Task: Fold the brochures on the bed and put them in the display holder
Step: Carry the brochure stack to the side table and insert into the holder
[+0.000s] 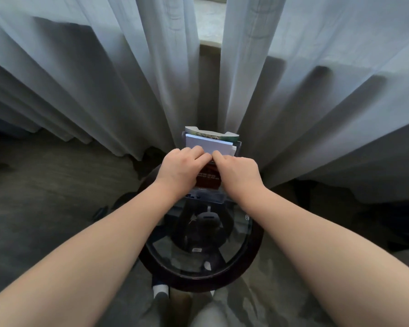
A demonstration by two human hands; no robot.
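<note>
A clear tiered display holder [238, 145] stands at the far edge of a round glass table. A green patterned brochure [210, 134] sits in its rear tier. In front of it stands a white folded brochure [208, 143]. My left hand [182, 166] and my right hand [236, 171] meet at the lower edge of that white brochure, fingertips pinched on it. Below the hands, a dark red brochure [208, 178] shows in a lower tier. The bed is out of view.
The round glass table [149, 260] has a dark wooden rim and legs visible through the top. Pale grey curtains [104, 79] hang close behind the holder, with a gap to a window sill. Grey carpet surrounds the table. My feet show below.
</note>
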